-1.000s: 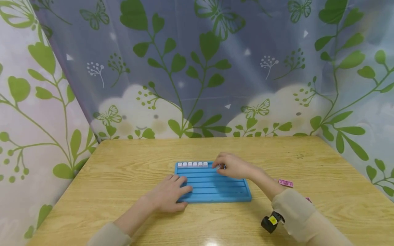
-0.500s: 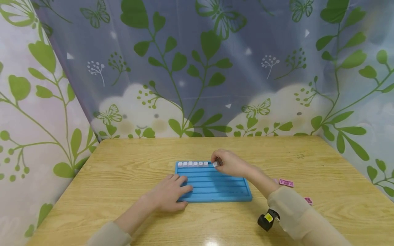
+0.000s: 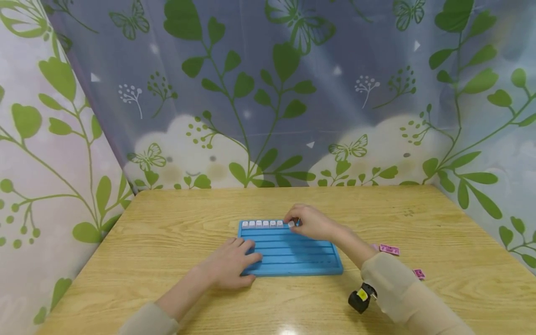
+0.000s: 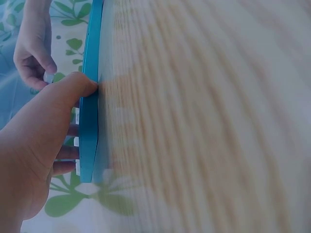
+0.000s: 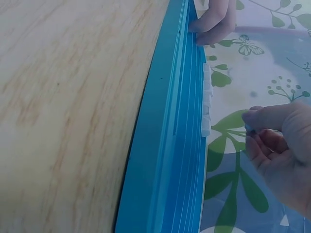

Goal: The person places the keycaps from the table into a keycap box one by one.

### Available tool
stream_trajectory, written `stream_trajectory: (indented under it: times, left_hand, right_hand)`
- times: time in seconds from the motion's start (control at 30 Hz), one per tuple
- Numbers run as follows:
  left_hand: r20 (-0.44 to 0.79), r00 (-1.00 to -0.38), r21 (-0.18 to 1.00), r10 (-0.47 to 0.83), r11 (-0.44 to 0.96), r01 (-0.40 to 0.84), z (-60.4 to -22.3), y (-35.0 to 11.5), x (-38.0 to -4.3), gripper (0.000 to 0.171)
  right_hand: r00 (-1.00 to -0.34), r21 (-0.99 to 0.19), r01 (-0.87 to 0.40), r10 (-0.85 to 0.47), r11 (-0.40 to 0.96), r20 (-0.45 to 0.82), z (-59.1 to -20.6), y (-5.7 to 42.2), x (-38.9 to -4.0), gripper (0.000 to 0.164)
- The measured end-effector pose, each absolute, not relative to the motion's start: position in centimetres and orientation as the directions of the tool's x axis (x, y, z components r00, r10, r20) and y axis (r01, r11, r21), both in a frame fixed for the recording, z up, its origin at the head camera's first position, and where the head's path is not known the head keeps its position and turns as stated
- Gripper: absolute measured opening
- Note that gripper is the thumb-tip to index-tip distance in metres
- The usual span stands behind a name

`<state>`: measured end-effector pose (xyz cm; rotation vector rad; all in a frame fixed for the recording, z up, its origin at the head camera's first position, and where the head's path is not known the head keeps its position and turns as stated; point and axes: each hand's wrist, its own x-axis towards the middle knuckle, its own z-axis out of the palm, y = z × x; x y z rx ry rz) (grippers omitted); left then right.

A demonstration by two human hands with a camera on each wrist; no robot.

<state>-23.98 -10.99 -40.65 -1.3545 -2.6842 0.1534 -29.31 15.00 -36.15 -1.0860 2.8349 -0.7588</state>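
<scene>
A blue ridged tray [image 3: 293, 255] lies on the table. Along its back groove, at the left end, stands a row of several small white keycaps [image 3: 262, 224] with dark marks on top. My left hand [image 3: 230, 264] rests on the tray's front left corner, fingers spread on the ridges, with the thumb against the front edge. Above the back groove, just right of the row, my right hand [image 3: 316, 223] pinches a white keycap [image 3: 291, 224] between thumb and fingers. A small gap separates it from the row. In the right wrist view my fingers mostly hide this keycap.
Pink printed pieces [image 3: 389, 250] lie on the wooden table [image 3: 180, 209] right of the tray, partly beside my right sleeve. A black wrist camera [image 3: 361, 298] hangs under that sleeve. A leaf-patterned curtain [image 3: 268, 116] stands behind the table.
My right hand has shifted slightly left, closer to the row, and the pinched keycap's white top has come into view. The left hand and the tray have stayed in place.
</scene>
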Motion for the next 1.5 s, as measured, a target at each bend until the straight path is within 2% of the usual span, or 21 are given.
stream_trajectory:
  times: [0.27,0.47,0.67,0.9,1.5]
  left_hand:
    - [0.076,-0.590,-0.136,0.804,0.594,0.793,-40.6,-11.0,-23.9,0.045]
    - [0.068,-0.595,-0.132,0.801,0.598,0.790,-40.7,-11.0,-24.0,0.044]
    - [0.054,-0.594,-0.134,0.803,0.595,0.792,-40.7,-10.8,-23.9,0.045]
    - [0.056,-0.596,-0.127,0.801,0.598,0.791,-40.9,-10.9,-23.8,0.043]
    - [0.085,-0.580,-0.133,0.810,0.586,0.799,-40.7,-10.9,-24.0,0.044]
  right_hand:
    - [-0.766,-0.447,-0.623,-0.616,0.641,0.183,-36.6,15.0,-29.8,0.017]
    - [-0.756,-0.433,-0.644,-0.614,0.631,0.229,-36.9,15.0,-30.3,0.021]
    - [-0.788,-0.427,-0.603,-0.588,0.674,0.183,-37.8,14.8,-30.9,0.022]
    - [-0.834,-0.396,-0.539,-0.535,0.743,0.133,-37.9,14.5,-31.0,0.015]
    - [-0.856,-0.367,-0.507,-0.507,0.780,0.105,-38.3,13.8,-32.7,0.012]
